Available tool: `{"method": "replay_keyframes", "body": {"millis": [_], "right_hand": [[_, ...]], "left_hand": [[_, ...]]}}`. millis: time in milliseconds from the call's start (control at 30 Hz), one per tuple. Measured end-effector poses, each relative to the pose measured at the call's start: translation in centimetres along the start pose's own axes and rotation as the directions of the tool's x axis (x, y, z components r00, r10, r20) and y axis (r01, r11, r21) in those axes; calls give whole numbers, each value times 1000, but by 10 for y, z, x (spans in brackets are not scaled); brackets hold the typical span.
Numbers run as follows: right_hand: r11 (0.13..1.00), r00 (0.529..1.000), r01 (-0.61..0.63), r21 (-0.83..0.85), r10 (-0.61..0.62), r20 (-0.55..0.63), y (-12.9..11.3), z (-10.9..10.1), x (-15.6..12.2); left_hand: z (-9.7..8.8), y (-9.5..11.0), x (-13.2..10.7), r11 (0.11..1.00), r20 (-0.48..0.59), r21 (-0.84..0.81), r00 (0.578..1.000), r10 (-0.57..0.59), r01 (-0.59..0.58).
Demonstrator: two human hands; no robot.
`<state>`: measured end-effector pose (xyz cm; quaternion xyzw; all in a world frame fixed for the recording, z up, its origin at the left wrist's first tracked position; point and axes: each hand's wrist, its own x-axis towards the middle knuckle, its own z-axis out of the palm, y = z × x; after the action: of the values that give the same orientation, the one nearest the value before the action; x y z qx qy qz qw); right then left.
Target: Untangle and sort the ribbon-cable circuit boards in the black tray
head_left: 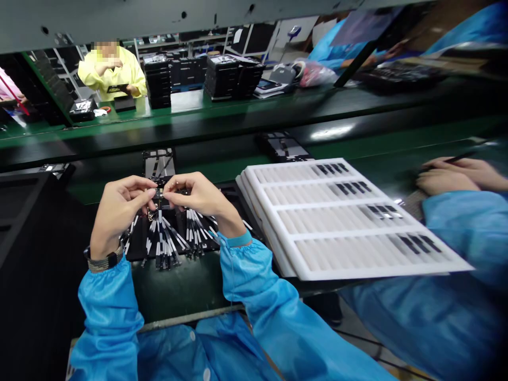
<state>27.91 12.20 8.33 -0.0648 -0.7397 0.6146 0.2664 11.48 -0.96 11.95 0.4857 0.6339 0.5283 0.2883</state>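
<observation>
Both my hands meet over the bench with fingertips pinched. My left hand (119,209) and my right hand (200,200) hold a small electronic part (159,194) between them; its exact kind is too small to tell. Just below my fingers, bundles of thin black-and-white strips (162,248), like flex cables, fan out over a dark tray (137,248). Directly behind my hands lies an opened flat device (159,161) with a grey inside, partly covered by my fingers.
Right of my hands, stacked white slotted trays (286,230) hold several dark pieces. Another flat device (283,146) lies behind them. A co-worker's hands (456,177) rest at far right. A large black case (32,233) stands left. Across the bench are stacked black trays (222,79) and a person in yellow (113,74).
</observation>
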Motion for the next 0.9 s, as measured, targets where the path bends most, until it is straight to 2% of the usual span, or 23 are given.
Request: {"method": "replay_keyframes", "body": {"millis": [300,567,733,900], "right_hand": [[999,999,-42,32,41,29,4,1,2],[981,968,-152,122,123,217,12,-8,5],[982,968,-166,91,144,207,17,-9,6],[991,985,-91,102,75,153,20,-8,7]], "left_hand": [[-2,1,1,998,21,55,999,25,-26],[-4,-4,0,994,88,86,995,53,-60],[-5,-5,2,996,95,81,995,19,-27],[-4,-8,6,1000,102,30,995,-6,3]]}}
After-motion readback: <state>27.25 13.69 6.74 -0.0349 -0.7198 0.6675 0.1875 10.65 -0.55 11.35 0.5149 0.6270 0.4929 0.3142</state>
